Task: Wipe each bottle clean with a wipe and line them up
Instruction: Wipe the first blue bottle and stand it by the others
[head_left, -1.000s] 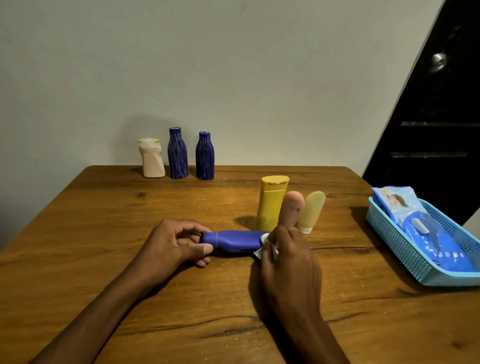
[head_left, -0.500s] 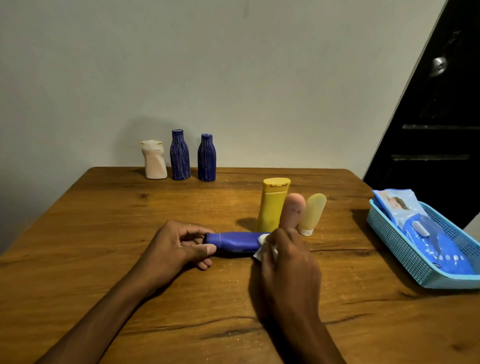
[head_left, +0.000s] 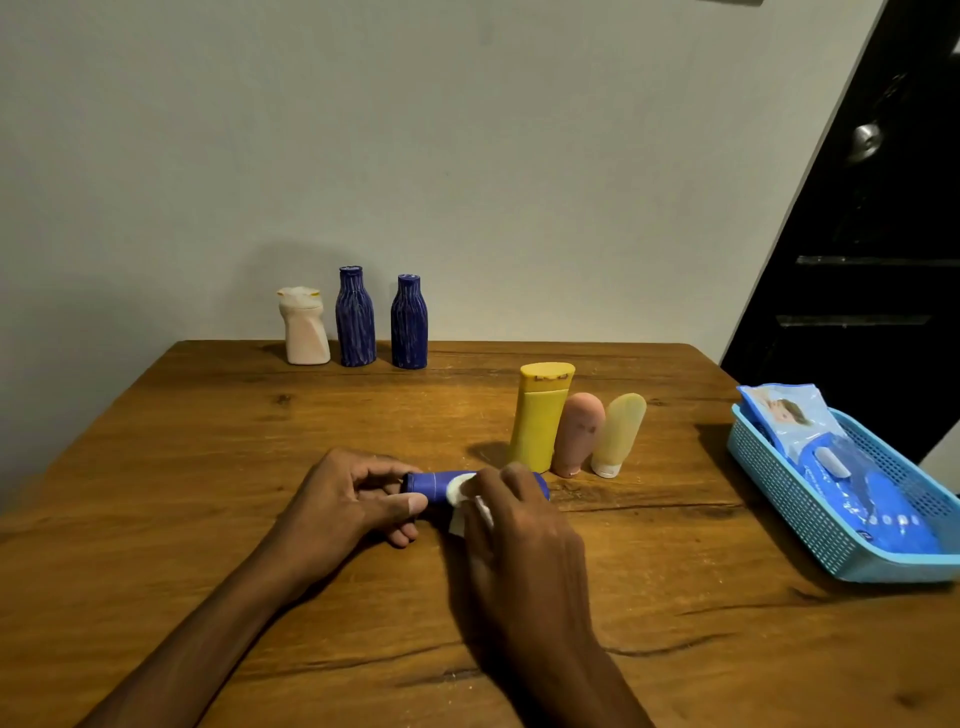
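Observation:
A blue bottle (head_left: 434, 484) lies on its side on the wooden table (head_left: 208, 441). My left hand (head_left: 345, 501) grips its left end between thumb and fingers. My right hand (head_left: 519, 535) holds a white wipe (head_left: 462, 499) against the bottle's middle and covers its right part. Just behind stand a yellow bottle (head_left: 540, 415), a pink tube (head_left: 579, 434) and a pale yellow tube (head_left: 618, 434). At the back edge a cream bottle (head_left: 304, 327) and two ribbed blue bottles (head_left: 356, 317) (head_left: 409, 322) stand in a row.
A light blue plastic basket (head_left: 810, 514) at the table's right edge holds a blue pack of wipes (head_left: 841, 473). A grey wall runs behind the table. A dark door stands at the right.
My right hand has slid the wipe leftward along the blue bottle, from its right end to its middle. My left hand keeps its grip on the left end.

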